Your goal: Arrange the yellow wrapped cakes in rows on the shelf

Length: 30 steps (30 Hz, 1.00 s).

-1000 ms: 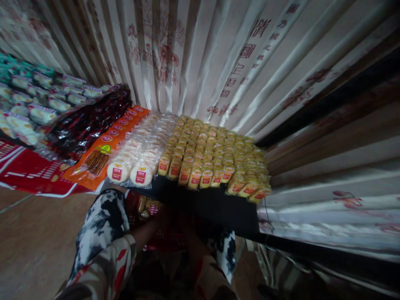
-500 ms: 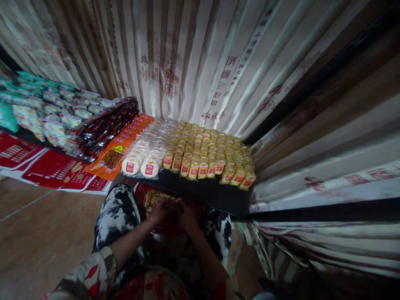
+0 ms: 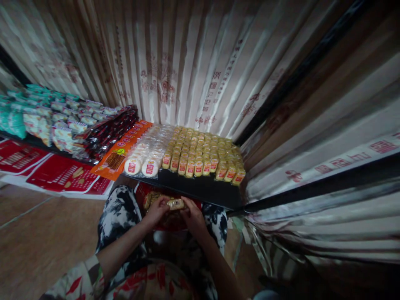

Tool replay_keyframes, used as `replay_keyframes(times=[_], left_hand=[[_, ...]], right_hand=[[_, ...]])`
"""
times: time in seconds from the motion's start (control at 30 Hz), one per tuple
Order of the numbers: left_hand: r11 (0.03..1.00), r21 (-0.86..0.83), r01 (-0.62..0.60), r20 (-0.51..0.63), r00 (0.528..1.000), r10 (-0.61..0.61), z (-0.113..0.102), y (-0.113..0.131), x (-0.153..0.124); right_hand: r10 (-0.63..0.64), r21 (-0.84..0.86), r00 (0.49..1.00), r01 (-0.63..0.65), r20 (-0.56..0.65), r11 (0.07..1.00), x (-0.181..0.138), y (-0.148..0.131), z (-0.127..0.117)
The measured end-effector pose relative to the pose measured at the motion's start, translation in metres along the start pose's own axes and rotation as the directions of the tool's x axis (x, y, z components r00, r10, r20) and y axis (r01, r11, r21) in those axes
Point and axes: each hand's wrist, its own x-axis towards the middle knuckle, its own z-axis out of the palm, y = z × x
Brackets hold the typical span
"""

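Head view, wrapped snack (image 3: pixel 176 204) crosswise between left hand (image 3: pixel 158 209) and right hand (image 3: pixel 193 213), ends pinched

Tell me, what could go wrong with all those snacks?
The small wrapped pack is held by the fingers of the left hand and right hand, so it might slip and drop.
The orange bag seems to stick out past the black tabletop's front edge, so a knee could bump it.
The white round packs stand near that edge too, and might get knocked off.
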Motion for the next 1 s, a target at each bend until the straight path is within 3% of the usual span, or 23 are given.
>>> replay_keyframes(times=[0.33, 0.53, 0.63, 0.8, 1.0], left_hand=[[0.996, -0.083, 0.046, 0.052, 0.998, -0.042, 0.003, 0.028, -0.013], [0.953, -0.215, 0.216, 0.167, 0.969, -0.182, 0.003, 0.031, -0.017], [0.92, -0.231, 0.318, 0.225, 0.937, -0.267, 0.004, 0.032, -0.016], [0.873, -0.231, 0.429, 0.226, 0.897, -0.38, 0.007, 0.032, -0.011], [0.879, -0.259, 0.4, 0.359, 0.885, -0.297, 0.009, 0.034, -0.012]], right_hand=[[0.018, -0.018, 0.995, -0.017, 0.097, 1.0, -0.006, -0.012, -0.025], [-0.087, 0.085, 0.996, 0.085, 0.021, 0.993, -0.004, -0.018, -0.035], [0.003, 0.147, 0.999, -0.009, 0.042, 0.989, -0.001, -0.024, -0.039], [0.141, 0.367, 0.984, -0.172, 0.109, 0.914, 0.004, -0.027, -0.039], [0.23, 0.393, 0.97, -0.244, 0.085, 0.887, 0.006, -0.019, -0.038]])
